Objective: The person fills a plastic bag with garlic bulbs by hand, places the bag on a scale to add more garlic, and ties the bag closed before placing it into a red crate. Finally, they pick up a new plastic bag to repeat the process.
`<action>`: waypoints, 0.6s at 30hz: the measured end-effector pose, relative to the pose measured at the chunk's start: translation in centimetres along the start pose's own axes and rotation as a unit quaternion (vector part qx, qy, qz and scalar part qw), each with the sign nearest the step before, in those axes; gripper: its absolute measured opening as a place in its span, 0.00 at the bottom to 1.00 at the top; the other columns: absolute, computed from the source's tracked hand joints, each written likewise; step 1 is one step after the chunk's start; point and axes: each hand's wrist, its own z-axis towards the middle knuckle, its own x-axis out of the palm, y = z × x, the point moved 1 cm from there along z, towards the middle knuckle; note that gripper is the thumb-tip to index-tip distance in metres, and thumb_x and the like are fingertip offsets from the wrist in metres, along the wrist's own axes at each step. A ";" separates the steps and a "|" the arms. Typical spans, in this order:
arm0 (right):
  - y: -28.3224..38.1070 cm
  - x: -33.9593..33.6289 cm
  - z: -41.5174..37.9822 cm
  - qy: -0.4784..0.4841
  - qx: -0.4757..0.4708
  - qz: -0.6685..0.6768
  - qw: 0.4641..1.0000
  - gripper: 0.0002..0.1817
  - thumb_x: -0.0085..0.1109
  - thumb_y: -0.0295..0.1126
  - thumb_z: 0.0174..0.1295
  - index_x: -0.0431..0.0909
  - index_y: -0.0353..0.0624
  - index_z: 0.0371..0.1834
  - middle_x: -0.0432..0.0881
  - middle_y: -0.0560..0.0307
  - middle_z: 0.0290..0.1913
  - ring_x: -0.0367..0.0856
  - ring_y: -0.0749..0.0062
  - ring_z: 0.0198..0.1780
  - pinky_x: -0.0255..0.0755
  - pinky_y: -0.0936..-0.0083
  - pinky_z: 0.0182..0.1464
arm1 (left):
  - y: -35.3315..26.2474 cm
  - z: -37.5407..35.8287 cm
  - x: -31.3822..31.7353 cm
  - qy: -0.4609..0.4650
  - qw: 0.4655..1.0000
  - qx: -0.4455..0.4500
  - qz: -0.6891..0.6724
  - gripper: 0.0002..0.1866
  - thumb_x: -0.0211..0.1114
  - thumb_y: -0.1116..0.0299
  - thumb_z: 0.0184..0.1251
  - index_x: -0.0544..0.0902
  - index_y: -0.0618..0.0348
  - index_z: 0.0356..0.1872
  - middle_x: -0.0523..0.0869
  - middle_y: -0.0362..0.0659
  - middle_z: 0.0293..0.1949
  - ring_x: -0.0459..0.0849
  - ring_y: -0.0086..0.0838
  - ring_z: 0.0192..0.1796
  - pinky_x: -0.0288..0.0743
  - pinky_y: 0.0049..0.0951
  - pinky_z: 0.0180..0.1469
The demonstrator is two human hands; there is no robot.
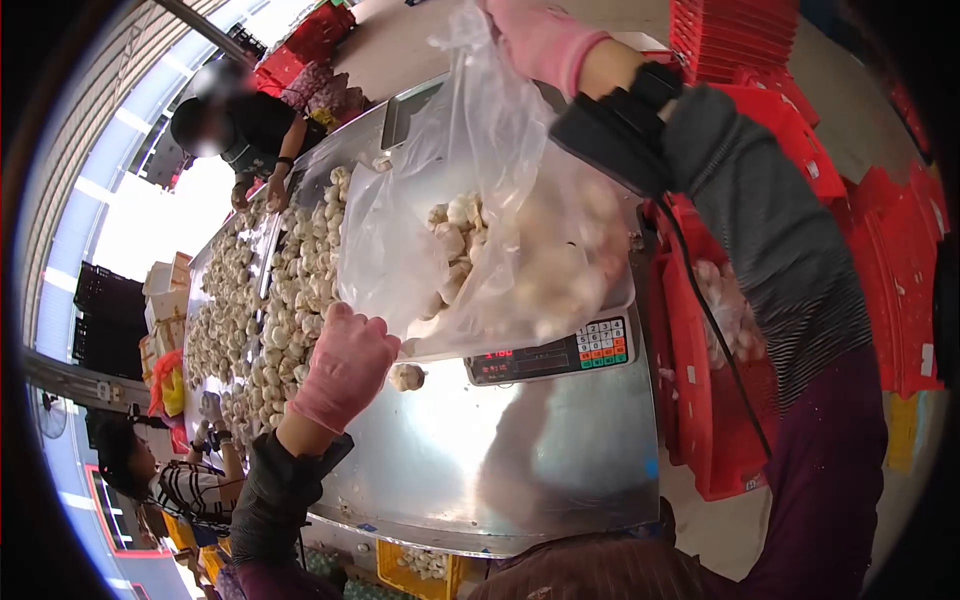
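Note:
A clear plastic bag (400,250) with garlic bulbs (458,245) inside lies over a digital scale (545,357) with a red display. My left hand (345,365), in a pink glove, is closed on the bag's lower left edge. Up at the top of the view, my right hand (545,40), also in a pink glove, grips the bag's upper part and pulls it up into folds; its fingertips are partly cut off by the frame. A loose garlic bulb (407,377) sits on the metal table (430,460) just right of my left hand.
Many garlic bulbs (285,335) cover the table's left part. Two co-workers stand there, one in black (255,130), one in a striped top (195,490). Red crates (715,420) stand at the right, with a dark cable hanging across them. A yellow crate (450,577) is below the table edge.

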 end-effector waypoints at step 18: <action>-6.5 4.7 -8.4 0.008 0.311 0.456 0.834 0.10 0.43 0.31 0.66 0.75 0.43 0.42 0.81 0.46 0.42 0.78 0.54 0.43 0.72 0.69 0.48 | -2.7 18.5 10.2 0.018 0.819 -0.257 -0.512 0.37 0.72 0.52 0.42 0.74 0.44 0.60 0.65 0.59 0.62 0.71 0.59 0.59 0.70 0.44 0.62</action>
